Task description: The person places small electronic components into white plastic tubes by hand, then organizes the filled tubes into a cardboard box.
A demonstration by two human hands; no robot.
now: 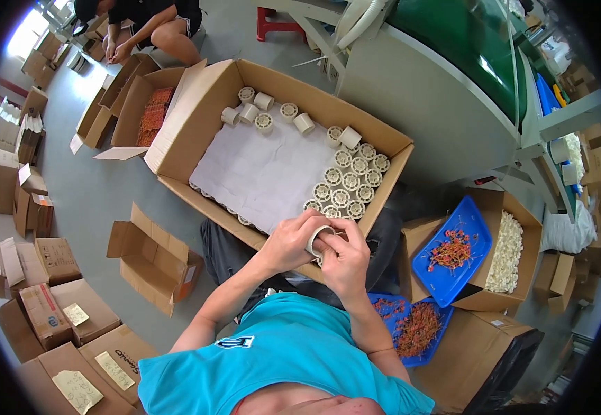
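Observation:
Both hands meet over the near edge of a large open carton (331, 114). My left hand (290, 242) is closed round one side of a short white plastic cylinder (320, 238), whose ring-shaped end shows. My right hand (345, 259) grips its other side, with fingertips at the cylinder's opening; anything small between them is hidden. Inside the carton, a white paper sheet (259, 173) covers a lower layer of cylinders. Upright cylinders (342, 178) with spoked inner discs stand packed along the right end. Several loose cylinders (248, 113) lie at the far side, some tipped over.
To the right, a blue tray (445, 282) of red-orange wired parts (452, 252) rests on a carton of white pieces (504, 256). Another blue tray (425, 358) sits nearer me. Cartons (151, 256) stand at left. A green-topped machine (439, 90) stands beyond; another person (158, 28) crouches far left.

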